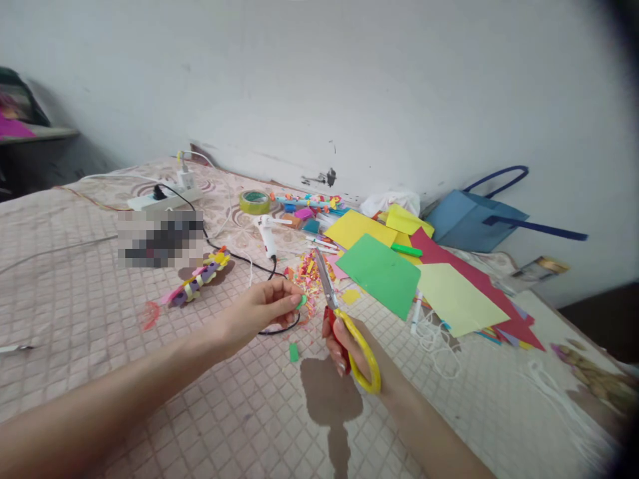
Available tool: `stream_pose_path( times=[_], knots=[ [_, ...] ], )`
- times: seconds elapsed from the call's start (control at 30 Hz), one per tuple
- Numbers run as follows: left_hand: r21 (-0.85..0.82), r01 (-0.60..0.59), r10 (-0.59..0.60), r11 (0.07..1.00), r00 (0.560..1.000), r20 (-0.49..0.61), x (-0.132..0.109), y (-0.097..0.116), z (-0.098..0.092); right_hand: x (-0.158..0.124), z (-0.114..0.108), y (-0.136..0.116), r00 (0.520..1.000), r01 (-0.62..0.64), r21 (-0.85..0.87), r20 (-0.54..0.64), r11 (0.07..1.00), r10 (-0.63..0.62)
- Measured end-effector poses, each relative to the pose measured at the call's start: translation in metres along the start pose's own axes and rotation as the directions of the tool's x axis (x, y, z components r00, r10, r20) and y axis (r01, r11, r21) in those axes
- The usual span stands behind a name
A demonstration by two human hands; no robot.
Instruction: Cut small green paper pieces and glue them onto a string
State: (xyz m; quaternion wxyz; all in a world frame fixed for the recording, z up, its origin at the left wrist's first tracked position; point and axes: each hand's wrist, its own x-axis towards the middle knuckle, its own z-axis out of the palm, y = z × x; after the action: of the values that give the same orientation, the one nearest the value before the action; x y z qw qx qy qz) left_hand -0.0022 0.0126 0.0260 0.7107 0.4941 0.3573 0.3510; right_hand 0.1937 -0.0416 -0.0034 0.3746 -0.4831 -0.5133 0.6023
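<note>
My left hand (264, 307) pinches a tiny green paper piece (301, 301) between thumb and fingertips. My right hand (349, 349) grips yellow-and-red-handled scissors (349, 329), whose blades point up and away, right beside the green piece. A small green scrap (293, 352) lies on the cloth just below my hands. A heap of colourful paper clippings (308, 274) sits behind the blades.
Sheets of green (382, 273), yellow and red paper lie to the right, with a green marker (406, 250). A glue gun (267, 236) with a black cord, a tape roll (254, 201), a power strip (164, 197), a paper caterpillar craft (200, 279) and a blue bag (472, 219) surround them.
</note>
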Motion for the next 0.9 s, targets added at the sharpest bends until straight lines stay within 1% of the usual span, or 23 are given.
stream_pose_path(
  times=[0.13,0.3,0.37,0.43,0.5,0.7,0.8,0.9],
  knots=[
    [-0.041,0.068,-0.067,0.997,0.997,0.034,-0.001,-0.003,0.003,0.000,0.001,-0.001,1.000,0.021,-0.006,-0.023,1.000,-0.021],
    [-0.067,0.098,-0.092,0.993,0.991,0.093,-0.004,-0.007,0.007,-0.002,0.006,-0.010,0.995,0.038,-0.028,-0.092,0.999,-0.040],
    [-0.048,0.089,-0.084,0.995,0.993,0.084,-0.006,-0.009,0.009,-0.002,0.008,-0.012,0.990,0.051,-0.012,-0.129,0.999,-0.053],
    [-0.007,0.061,-0.060,0.998,0.997,0.052,-0.007,-0.011,0.012,-0.002,0.011,-0.011,0.987,0.072,0.014,-0.148,0.997,-0.069],
    [0.031,0.037,-0.038,0.999,0.999,0.031,-0.008,-0.013,0.013,-0.001,0.013,-0.010,0.984,0.091,0.040,-0.158,0.995,-0.084],
    [0.067,0.000,-0.002,0.998,1.000,0.027,-0.011,-0.019,0.018,0.002,0.021,-0.006,0.983,0.102,0.099,-0.161,0.990,-0.086],
    [0.088,0.018,-0.020,0.996,1.000,0.022,-0.010,-0.021,0.019,0.001,0.021,-0.007,0.983,0.089,0.123,-0.172,0.988,-0.067],
    [0.128,0.055,-0.060,0.990,0.998,0.030,-0.007,-0.022,0.018,0.001,0.019,-0.008,0.982,0.079,0.081,-0.175,0.994,-0.064]
  ],
)
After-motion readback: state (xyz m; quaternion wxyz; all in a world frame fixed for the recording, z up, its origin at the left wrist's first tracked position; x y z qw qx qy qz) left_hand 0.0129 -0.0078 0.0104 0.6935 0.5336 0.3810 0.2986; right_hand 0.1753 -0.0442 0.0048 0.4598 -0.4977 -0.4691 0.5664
